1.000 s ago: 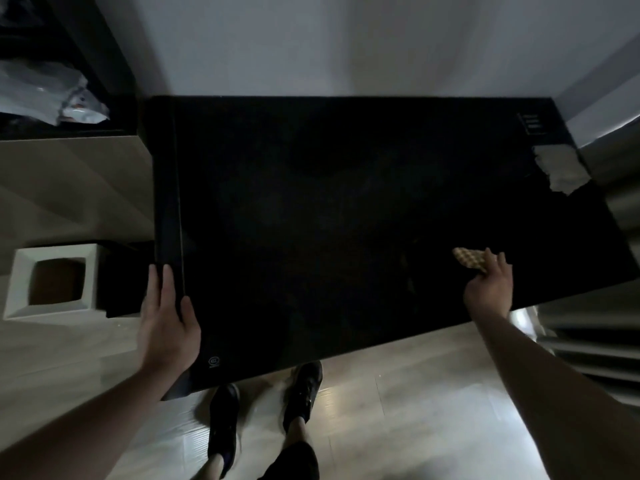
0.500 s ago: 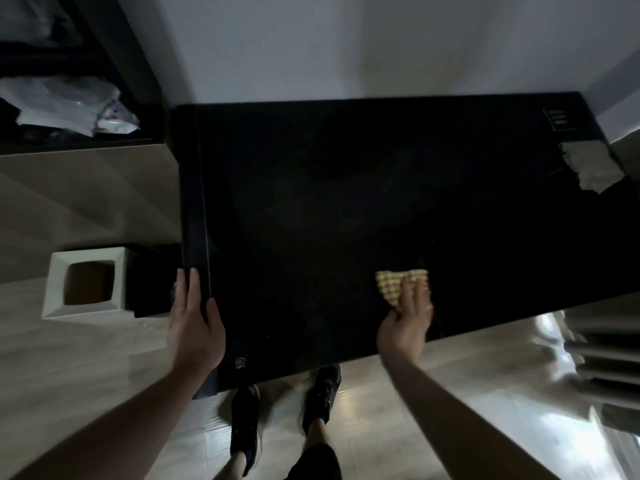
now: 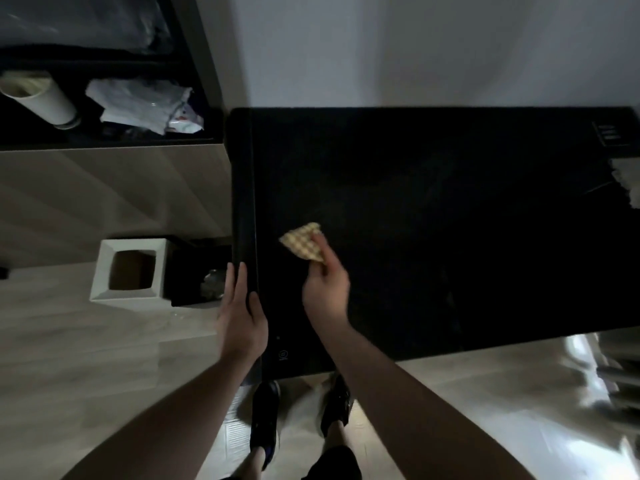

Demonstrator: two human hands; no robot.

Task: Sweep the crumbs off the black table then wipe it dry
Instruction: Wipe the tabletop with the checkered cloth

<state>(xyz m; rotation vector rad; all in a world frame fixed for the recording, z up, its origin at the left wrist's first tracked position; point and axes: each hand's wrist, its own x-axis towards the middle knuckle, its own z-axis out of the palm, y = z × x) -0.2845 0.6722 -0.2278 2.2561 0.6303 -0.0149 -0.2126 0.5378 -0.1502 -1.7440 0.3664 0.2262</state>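
The room is dim, and the black table (image 3: 433,237) past the right hand (image 3: 325,289) is so dark that no crumbs show on it. The brightest spot is a white shine on the floor (image 3: 519,410) far to the right of that hand, while the wall (image 3: 415,46) above looks soft grey. The right hand and its checked cloth (image 3: 303,242) are a bit blurry, and straight lines bend near the edges.

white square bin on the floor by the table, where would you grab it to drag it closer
Grip the white square bin by its near rim, fingers hooked into the open top from above. The wide sloped rim offers a lip, and the left hand on the black table edge is nearest.
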